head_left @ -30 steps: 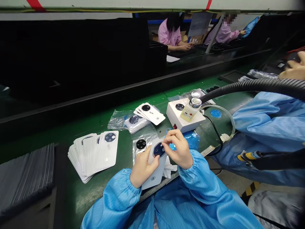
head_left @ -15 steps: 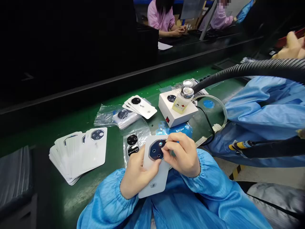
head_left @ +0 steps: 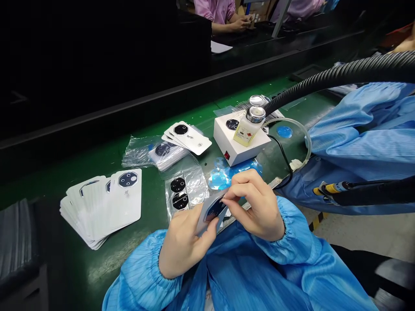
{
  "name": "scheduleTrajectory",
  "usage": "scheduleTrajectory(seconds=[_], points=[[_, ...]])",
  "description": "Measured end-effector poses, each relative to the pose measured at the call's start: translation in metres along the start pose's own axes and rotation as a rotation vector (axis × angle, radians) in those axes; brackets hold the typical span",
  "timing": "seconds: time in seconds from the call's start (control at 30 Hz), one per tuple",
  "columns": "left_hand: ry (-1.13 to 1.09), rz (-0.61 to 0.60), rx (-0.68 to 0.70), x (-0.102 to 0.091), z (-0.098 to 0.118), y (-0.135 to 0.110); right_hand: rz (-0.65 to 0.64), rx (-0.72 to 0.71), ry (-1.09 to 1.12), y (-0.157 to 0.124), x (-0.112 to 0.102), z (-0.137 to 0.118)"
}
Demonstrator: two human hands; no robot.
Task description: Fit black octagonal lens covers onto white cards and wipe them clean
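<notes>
Green workbench (head_left: pixel 110 259), left hand (head_left: pixel 184 244) and right hand (head_left: pixel 256 207) gripping card (head_left: pixel 201 218) (tilted)

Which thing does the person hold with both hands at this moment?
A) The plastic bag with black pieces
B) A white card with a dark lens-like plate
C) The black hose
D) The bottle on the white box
B. The left hand and the right hand both hold the tilted white card, whose dark lens-like plate sits under the right fingers.
</notes>
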State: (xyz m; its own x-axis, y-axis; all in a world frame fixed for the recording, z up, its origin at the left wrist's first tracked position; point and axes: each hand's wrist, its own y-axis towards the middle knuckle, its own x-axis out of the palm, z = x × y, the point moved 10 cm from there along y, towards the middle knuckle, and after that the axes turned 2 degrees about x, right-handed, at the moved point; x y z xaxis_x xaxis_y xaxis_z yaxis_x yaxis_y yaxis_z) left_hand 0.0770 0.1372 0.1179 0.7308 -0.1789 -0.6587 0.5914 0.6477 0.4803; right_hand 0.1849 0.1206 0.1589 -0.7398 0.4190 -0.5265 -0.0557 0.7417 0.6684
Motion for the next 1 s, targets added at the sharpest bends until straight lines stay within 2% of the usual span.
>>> scheduleTrajectory(seconds=[0.43,0.6,0.8,1.0], points=[[-0.018,-0.024,0.006,0.002,-0.004,-0.003,-0.076,0.023,-0.006,0.002,0.009,0.001],[-0.044,-0.013,-0.032,0.001,-0.008,-0.001,-0.052,-0.009,-0.061,0.002,0.012,0.000],[-0.146,-0.011,-0.144,0.004,-0.022,-0.001,-0.046,-0.038,-0.120,0.003,0.018,0.000],[-0.347,0.010,-0.368,0.015,-0.050,-0.009,-0.067,-0.077,-0.212,0.001,0.029,0.002]])
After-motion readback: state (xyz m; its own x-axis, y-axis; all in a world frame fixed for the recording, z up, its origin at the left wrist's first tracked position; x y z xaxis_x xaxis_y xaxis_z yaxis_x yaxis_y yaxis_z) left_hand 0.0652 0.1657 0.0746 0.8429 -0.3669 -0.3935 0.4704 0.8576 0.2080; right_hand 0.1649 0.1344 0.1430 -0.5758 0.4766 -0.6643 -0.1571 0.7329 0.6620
